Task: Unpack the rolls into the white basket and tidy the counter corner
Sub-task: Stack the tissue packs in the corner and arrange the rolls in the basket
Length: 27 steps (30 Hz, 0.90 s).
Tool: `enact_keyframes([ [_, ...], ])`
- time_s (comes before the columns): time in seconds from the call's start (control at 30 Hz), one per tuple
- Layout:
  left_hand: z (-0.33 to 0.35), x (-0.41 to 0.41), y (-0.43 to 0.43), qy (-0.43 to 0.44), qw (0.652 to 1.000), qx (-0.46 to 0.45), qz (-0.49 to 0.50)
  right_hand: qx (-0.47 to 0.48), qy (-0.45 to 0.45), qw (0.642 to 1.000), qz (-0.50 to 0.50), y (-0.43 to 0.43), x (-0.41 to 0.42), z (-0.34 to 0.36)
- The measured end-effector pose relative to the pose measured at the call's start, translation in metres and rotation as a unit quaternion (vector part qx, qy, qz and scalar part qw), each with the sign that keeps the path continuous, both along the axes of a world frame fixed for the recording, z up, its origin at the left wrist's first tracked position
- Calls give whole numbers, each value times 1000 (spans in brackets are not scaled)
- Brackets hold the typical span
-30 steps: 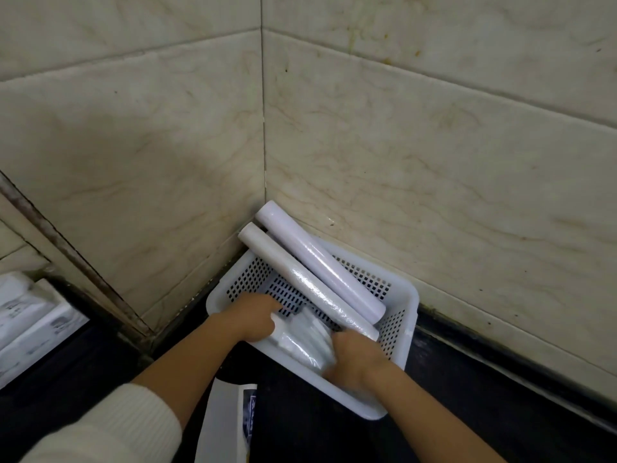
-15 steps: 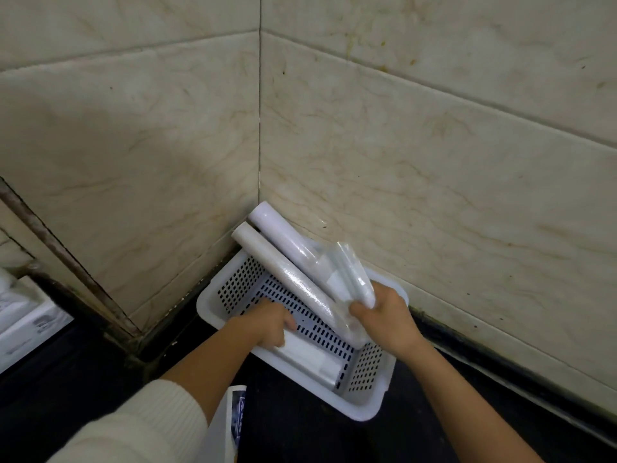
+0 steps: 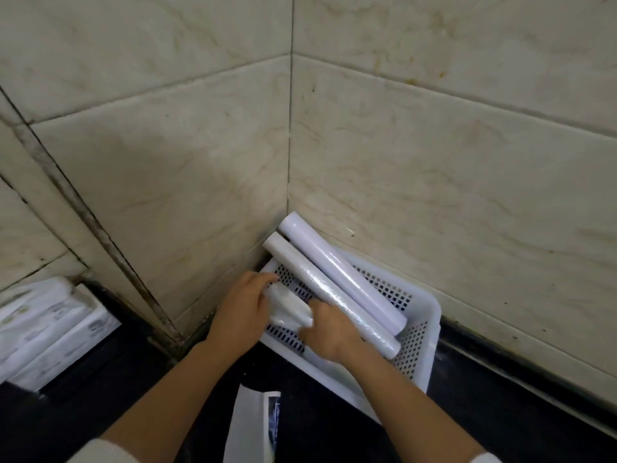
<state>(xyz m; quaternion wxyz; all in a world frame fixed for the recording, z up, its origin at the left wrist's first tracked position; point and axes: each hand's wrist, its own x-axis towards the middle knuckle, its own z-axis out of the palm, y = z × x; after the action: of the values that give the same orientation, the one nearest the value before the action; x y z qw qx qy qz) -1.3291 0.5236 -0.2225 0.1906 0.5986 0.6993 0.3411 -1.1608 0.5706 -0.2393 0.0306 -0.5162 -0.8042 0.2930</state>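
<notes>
Beige marble-veined wall tiles (image 3: 434,168) meet in a corner above a black tabletop (image 3: 100,396), and the white perforated plastic basket (image 3: 430,315) sits pushed into that corner. Both forearms reach in from below. The left hand (image 3: 242,315) and right hand (image 3: 329,332) each close their grip on a crumpled clear plastic wrapper (image 3: 288,307) held between them over the basket's near-left side. Two long white rolls (image 3: 337,289) lie side by side, slanting across the basket — their upper ends jut past its rim into the corner. White paper packs (image 3: 46,329) sit far left; a white leaflet (image 3: 250,426) lies between the arms.
</notes>
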Motion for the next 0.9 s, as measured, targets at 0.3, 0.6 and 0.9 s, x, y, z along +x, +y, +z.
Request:
enact_keyframes([
  [0.3,-12,13,22,213,945,-223,-105,-61,-64,995,38,1,-14,-22],
  [0.6,-16,25,40,267,906,-307,-119,-50,9,999,7,-8,20,-18],
  [0.9,6,19,-32,120,990,-69,-17,-6,79,996,-34,-19,35,20],
])
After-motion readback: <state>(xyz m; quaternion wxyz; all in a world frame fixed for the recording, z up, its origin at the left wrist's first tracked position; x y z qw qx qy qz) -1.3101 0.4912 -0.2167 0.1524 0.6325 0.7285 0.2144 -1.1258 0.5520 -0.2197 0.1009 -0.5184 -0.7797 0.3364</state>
